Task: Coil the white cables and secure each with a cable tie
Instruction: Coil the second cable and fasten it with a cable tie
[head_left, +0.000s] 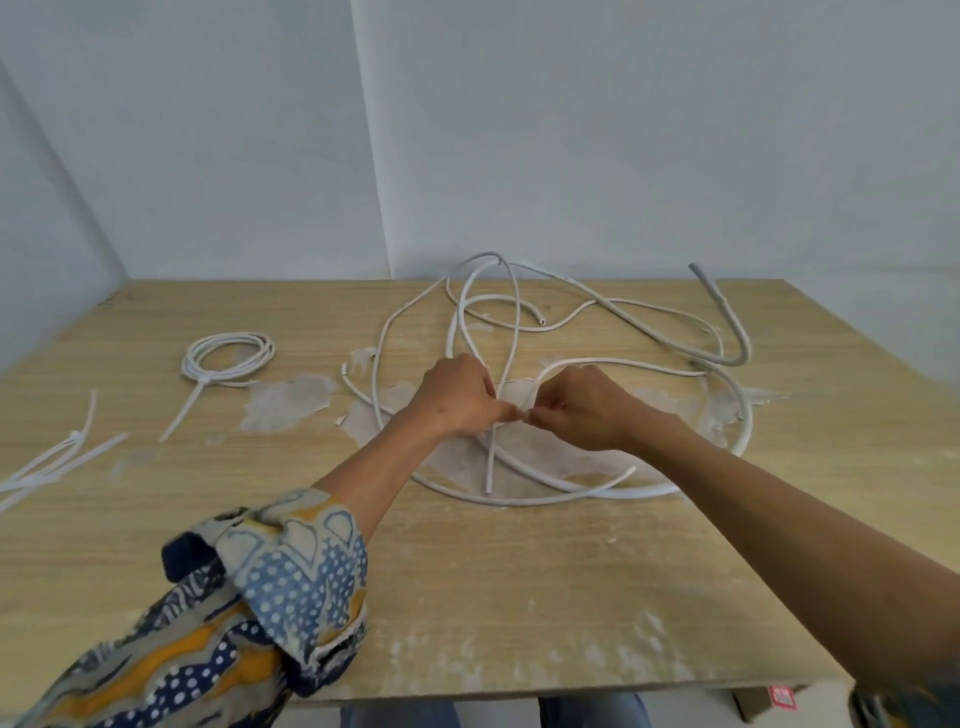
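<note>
White coil (228, 353) far left is tied; your left hand (457, 397) and right hand (582, 408) pinch the loose cables (571, 312), uncoiled on the bench (467, 597).

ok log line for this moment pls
left hand + right hand: pinching loose white cables | coiled tied cable: table left | spare cable ties: left edge

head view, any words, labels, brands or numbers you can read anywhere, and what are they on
No text can be read anywhere.
Red tag on the box under the table edge: pale marks, too small and blurred to read.
Loose cables, coiled cable, cable ties: plain white, no print visible.
Sleeve: dots and shapes only, no lettering.
</note>
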